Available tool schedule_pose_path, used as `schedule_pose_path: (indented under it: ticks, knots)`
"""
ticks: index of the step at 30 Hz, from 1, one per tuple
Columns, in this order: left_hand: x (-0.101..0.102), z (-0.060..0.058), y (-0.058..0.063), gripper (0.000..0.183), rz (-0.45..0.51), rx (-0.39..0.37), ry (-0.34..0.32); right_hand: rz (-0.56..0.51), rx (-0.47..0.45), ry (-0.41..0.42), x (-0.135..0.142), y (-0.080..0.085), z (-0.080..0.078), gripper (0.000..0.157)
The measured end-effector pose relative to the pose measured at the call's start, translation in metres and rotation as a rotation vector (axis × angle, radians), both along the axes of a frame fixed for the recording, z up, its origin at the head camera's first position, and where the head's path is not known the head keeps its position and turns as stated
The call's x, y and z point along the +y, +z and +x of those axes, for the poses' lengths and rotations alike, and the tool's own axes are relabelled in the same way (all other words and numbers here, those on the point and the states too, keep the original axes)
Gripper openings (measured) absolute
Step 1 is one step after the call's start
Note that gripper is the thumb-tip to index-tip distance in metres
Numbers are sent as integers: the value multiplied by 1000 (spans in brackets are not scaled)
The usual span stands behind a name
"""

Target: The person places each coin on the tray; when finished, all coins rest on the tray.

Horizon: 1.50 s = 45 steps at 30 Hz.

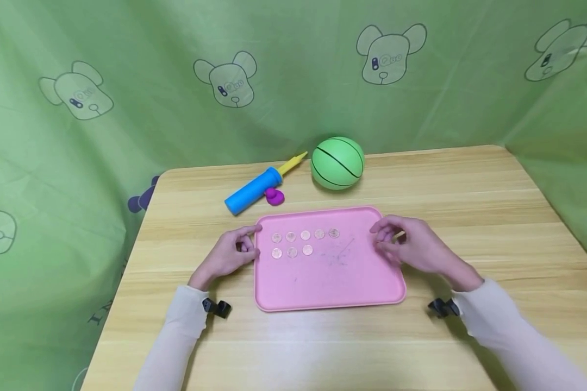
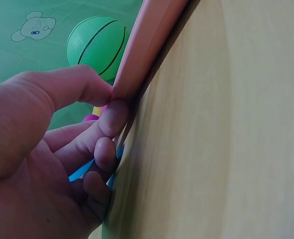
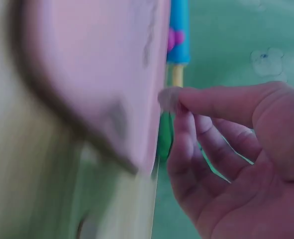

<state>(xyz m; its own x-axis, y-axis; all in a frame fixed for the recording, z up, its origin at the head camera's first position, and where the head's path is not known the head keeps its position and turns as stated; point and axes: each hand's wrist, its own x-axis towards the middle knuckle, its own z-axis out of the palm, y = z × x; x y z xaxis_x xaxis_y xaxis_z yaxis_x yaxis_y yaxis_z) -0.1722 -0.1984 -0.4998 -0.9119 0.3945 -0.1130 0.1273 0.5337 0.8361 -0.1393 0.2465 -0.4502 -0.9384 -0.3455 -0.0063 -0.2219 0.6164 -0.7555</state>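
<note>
A pink tray (image 1: 332,282) lies on the table with two rows of small round coins (image 1: 305,235) in its upper left part. The upper row has several coins, the lower one 3. At the tray's left edge my left hand (image 1: 230,252) holds the rim, its thumb and fingertips against the side and the other fingers curled. Over the tray's right edge, my right hand (image 1: 413,241) pinches a coin (image 3: 169,98) between thumb and index finger. In the right wrist view the coin looks greyish and blurred, with the tray beside it.
Behind the tray are a blue hand pump (image 1: 253,190) with a yellow nozzle, a small purple lump (image 1: 274,196) and a green ball (image 1: 338,163). A green curtain (image 1: 293,65) hangs behind the wooden table (image 1: 323,353). Both wrists wear black camera mounts.
</note>
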Motion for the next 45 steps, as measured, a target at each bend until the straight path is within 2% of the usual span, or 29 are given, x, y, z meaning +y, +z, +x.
schedule_pose_path:
  ticks: [3, 9, 17, 23, 32, 38, 45]
  knots:
    - [0, 0, 0, 65, -2, -2, 3, -29, -54, 16, -15, 6, -1, 31]
    - [0, 0, 0, 64, -4, 2, -1, -23, -50, 42, -44, 7, -9, 27]
    - [0, 0, 1, 65, -7, 0, 7, -41, -76, 93, -73, -10, -31, 21]
    - [1, 0, 2, 65, -4, -10, 0, -10, -73, 145, -89, -18, -38, 18]
    - [0, 0, 2, 65, -4, -7, 3, 6, -111, 147, -101, -17, -40, 19]
    - [0, 0, 2, 65, -6, -11, 2, 9, -91, 143, -103, -17, -39, 17]
    - [0, 0, 2, 65, 4, -8, 6, 3, -44, 117, -95, -4, -33, 20]
